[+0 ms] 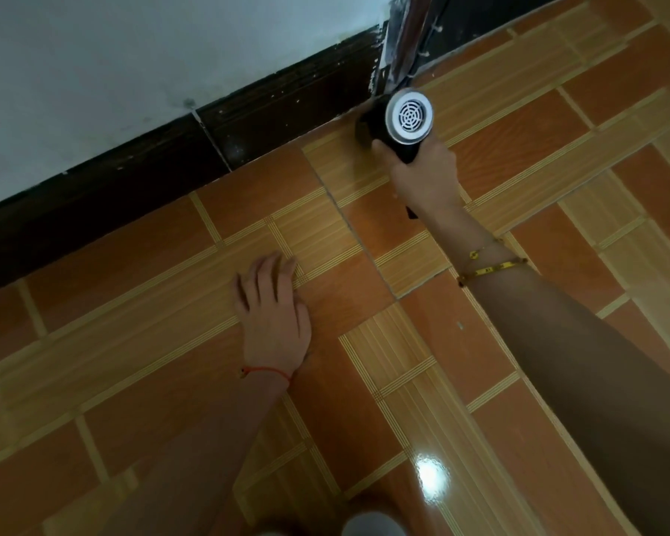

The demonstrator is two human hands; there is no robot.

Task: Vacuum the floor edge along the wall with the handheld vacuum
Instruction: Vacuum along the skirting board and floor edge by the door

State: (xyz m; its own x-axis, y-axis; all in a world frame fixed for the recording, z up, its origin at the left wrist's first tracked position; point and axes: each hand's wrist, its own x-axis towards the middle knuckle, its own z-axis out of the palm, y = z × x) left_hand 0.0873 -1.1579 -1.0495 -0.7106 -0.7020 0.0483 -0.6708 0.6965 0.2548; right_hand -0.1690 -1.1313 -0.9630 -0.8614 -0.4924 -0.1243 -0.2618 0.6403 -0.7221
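Orange tiled floor (132,265) meeting dark skirting (287,98); vacuum (397,121) gripped in right hand (422,176) at skirting's right end, left hand (275,307) spread flat, remaining edge apparently unfinished

Handheld vacuum (397,123) nozzle hidden behind its body at 12 o'clock; handle mostly covered by right hand (424,174). Pale round obj (370,526) cut off at 6 o'clock.

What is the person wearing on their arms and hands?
Both arms are bare, with no sleeves and no gloves. The left hand has a thin red string bracelet around its wrist. The right hand has two thin yellow bracelets on its wrist, with small beads or charms on them. No rings can be seen.
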